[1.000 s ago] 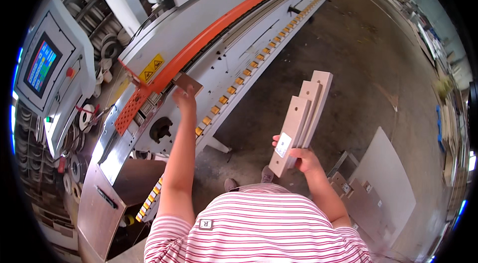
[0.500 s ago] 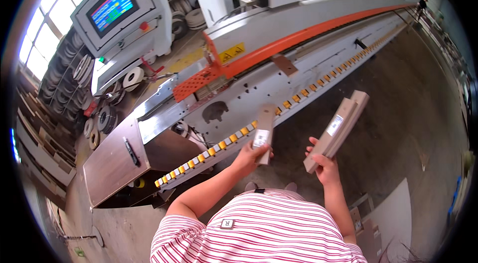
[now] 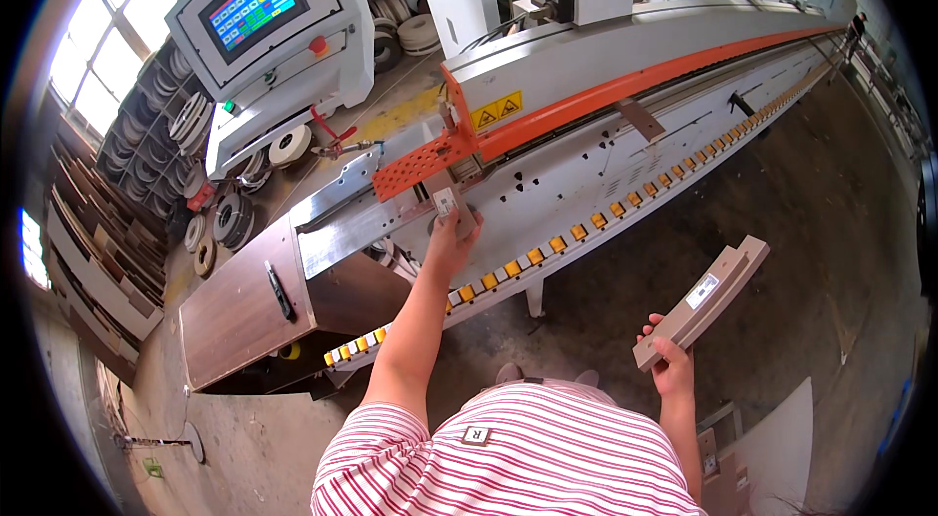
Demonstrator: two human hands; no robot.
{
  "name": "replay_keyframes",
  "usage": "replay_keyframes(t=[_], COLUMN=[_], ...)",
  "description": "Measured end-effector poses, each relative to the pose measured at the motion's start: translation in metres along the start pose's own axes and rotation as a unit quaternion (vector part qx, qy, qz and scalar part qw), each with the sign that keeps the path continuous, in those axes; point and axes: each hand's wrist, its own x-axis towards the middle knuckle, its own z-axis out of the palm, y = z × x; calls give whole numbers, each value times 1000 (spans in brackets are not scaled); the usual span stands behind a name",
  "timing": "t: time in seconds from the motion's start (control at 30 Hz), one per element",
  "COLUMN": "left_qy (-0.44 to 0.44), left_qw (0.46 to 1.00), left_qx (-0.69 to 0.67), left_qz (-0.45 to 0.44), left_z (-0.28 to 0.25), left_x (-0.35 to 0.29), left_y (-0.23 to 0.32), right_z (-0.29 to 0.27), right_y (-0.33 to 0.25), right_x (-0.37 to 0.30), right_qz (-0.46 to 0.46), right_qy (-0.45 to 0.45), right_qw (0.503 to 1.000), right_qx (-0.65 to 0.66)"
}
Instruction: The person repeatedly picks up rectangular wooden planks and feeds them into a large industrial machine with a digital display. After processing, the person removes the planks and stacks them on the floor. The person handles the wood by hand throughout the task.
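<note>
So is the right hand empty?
No, the right hand grips brown strips, the top one bearing a white label.

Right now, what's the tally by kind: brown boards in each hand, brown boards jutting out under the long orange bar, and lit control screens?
Brown board in the left hand: 1
Brown boards in the right hand: 2 visible
Brown board jutting out under the orange bar: 1
Lit control screen: 1
Total: 5

Left hand (image 3: 453,235), centre, grips labelled board (image 3: 447,198) near orange guard (image 3: 418,167); right hand (image 3: 672,366), 4 o'clock, grips stacked boards (image 3: 705,298).
</note>
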Motion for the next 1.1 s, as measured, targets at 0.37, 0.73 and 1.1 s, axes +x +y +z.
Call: replay_keyframes(t=[0.37,0.73,1.1], left_qy=[48,78,43], left_qw=[993,990,995], left_qx=[106,119,90], left_qz=[1,-19,-25], left_z=[-1,41,88], left_x=[23,47,132], left_y=[-3,-21,-82], right_z=[-7,-9,-23], right_y=[1,-8,-24], right_x=[10,23,11], right_qz=[6,18,37], right_qy=[14,57,-77], right_qw=[1000,998,996], right_qx=[9,-8,17])
